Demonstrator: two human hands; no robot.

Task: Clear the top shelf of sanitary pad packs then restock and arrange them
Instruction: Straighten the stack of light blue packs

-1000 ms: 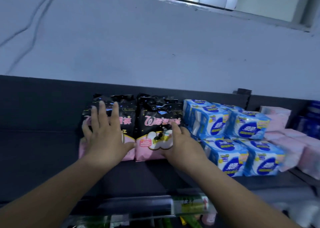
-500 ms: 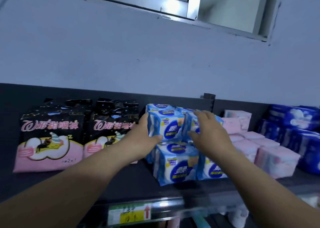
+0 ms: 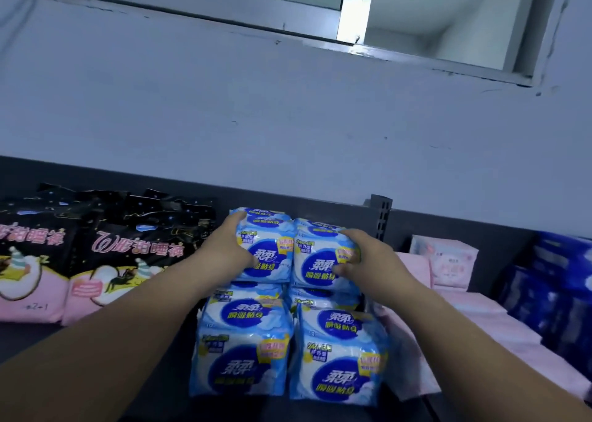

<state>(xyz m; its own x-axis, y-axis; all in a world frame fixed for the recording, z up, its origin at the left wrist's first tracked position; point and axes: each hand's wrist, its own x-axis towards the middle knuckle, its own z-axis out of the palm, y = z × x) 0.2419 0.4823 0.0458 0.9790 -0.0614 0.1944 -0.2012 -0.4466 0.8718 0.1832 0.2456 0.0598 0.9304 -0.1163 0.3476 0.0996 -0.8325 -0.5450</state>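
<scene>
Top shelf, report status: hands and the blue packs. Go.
Left hand gripping upper left blue pack. Right hand gripping upper right blue pack. Both sit on lower blue packs. Black packs left, pink packs right, nothing blocking.

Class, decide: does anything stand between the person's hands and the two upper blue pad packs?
Nothing visible does. The left hand grips the upper left blue pad pack and the right hand grips the upper right blue pad pack.
</scene>
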